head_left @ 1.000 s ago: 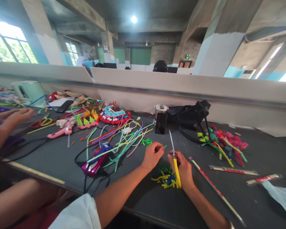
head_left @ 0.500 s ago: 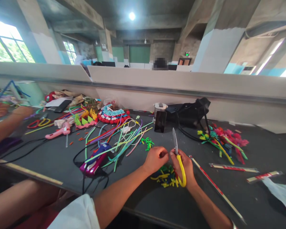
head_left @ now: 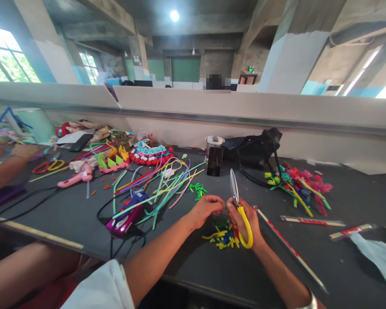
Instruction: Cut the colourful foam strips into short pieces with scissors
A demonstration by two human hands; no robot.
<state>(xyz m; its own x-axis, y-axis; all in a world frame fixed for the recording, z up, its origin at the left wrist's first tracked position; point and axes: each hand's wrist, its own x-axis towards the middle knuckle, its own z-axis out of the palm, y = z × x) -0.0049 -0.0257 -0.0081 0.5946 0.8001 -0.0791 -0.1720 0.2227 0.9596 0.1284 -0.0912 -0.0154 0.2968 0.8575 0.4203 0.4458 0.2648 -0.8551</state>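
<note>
My right hand [head_left: 251,222] is closed around a pair of scissors [head_left: 245,234] with yellow handles, the blades pointing up and away from me. My left hand [head_left: 206,211] is just left of it, thumb and fingers pinched together near the right fingertips. Whatever is in that pinch is too small to make out. Below the hands lies a pile of short yellow and blue cut pieces [head_left: 223,238], partly covered by the right hand. A small heap of green cut pieces [head_left: 197,190] sits just beyond my left hand.
Long coloured pipe cleaners [head_left: 167,193] and a purple-and-blue device [head_left: 128,219] with cables lie left. A phone [head_left: 215,161] leans before a lidded jar, beside a black bag [head_left: 257,148]. Fuzzy flowers [head_left: 304,184] and red-white strips [head_left: 291,249] lie right. A co-worker's hands [head_left: 22,152] show far left.
My left hand's fingers have straightened from a tighter curl, still near the right fingertips. The scissors remain in my right hand. The whole view has shifted slightly.
</note>
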